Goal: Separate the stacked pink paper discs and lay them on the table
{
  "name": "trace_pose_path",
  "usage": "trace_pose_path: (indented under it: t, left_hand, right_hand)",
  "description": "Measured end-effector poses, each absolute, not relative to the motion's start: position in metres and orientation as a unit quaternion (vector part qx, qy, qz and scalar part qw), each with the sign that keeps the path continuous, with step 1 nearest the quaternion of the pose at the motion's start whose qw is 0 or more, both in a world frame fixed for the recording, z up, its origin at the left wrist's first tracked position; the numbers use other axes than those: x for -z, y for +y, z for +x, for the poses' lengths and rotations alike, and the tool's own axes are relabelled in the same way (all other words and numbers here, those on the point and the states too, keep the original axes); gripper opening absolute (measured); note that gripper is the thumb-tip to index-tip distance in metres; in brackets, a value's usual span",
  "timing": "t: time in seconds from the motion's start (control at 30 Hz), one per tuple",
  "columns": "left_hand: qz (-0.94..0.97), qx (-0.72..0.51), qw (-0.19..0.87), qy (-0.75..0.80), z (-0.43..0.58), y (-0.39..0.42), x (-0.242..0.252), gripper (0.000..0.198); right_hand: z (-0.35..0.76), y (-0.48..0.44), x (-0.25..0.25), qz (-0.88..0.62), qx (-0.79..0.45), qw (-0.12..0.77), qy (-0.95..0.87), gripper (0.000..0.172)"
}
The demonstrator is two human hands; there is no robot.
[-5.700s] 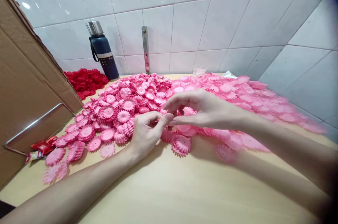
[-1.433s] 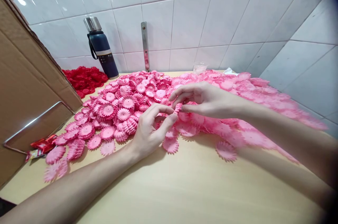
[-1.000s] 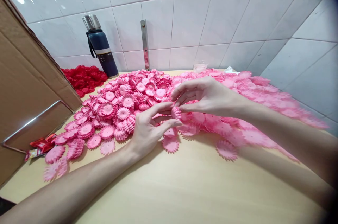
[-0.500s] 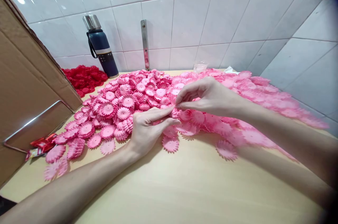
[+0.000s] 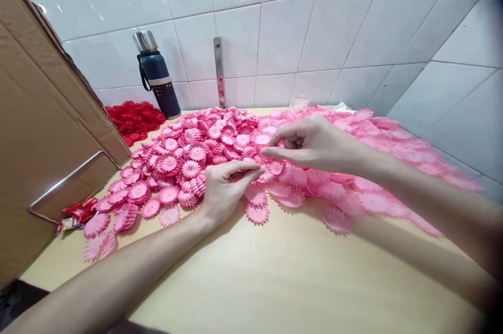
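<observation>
My left hand (image 5: 226, 190) rests low at the front of a heap of pink scalloped paper flower pieces (image 5: 190, 169), thumb and forefinger pinched together. What it pinches, if anything, blends into the pink behind. Just above and to the right, my right hand (image 5: 314, 142) hovers over the heap, with thumb and curled forefinger meeting in a pinch. Anything at its tips is too small to make out. A short gap separates the two sets of fingertips. Single flower pieces (image 5: 257, 213) lie on the table in front of the hands.
A cardboard box (image 5: 51, 114) stands at the left, with red wrappers (image 5: 80, 211) near it. Behind are a dark blue bottle (image 5: 159, 79), a pile of red flower pieces (image 5: 135, 120) and a clear cup (image 5: 299, 103) by the tiled wall. Pale wooden table (image 5: 275, 276) lies in front.
The fingertips have drawn slightly apart, and the pink piece seen between them earlier no longer shows clearly. My left thumb and forefinger have closed together. The view has shifted a little left.
</observation>
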State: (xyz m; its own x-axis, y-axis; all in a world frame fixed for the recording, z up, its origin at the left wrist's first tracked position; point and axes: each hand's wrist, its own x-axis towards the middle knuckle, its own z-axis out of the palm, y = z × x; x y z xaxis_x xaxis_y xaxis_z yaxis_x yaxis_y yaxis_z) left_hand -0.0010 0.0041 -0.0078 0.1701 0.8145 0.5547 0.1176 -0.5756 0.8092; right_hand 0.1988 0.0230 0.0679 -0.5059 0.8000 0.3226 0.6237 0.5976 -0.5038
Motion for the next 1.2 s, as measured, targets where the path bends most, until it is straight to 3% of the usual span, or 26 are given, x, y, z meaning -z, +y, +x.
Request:
trace_pose_path:
  t: [0.2, 0.33, 0.4, 0.6, 1.0, 1.1, 1.2]
  left_hand:
    - [0.762, -0.519, 0.249, 0.296, -0.003, 0.003, 0.007, 0.014]
    - [0.819, -0.474, 0.192, 0.26, -0.003, 0.0, 0.006, 0.02]
    - [0.819, -0.478, 0.178, 0.264, -0.003, 0.0, 0.007, 0.022]
    - [0.766, -0.511, 0.22, 0.322, -0.002, 0.005, 0.008, 0.025]
    - [0.774, -0.501, 0.226, 0.314, -0.002, 0.006, 0.009, 0.023]
    - [0.782, -0.502, 0.204, 0.307, -0.003, 0.006, 0.008, 0.023]
    - [0.808, -0.501, 0.154, 0.27, -0.004, 0.005, 0.007, 0.035]
  right_hand:
    - [0.213, 0.017, -0.076, -0.419, -0.095, 0.18, -0.885, 0.037]
    - [0.224, 0.003, -0.065, -0.407, -0.118, 0.119, -0.898, 0.018]
    - [0.226, -0.004, -0.058, -0.389, -0.097, 0.125, -0.908, 0.017]
    - [0.217, -0.002, -0.044, -0.364, 0.092, 0.154, -0.914, 0.027]
    - [0.198, 0.018, -0.049, -0.332, 0.226, 0.041, -0.915, 0.029]
    - [0.198, 0.014, -0.049, -0.372, 0.24, 0.093, -0.892, 0.024]
    - [0.196, 0.001, -0.055, -0.407, 0.153, 0.243, -0.867, 0.02]
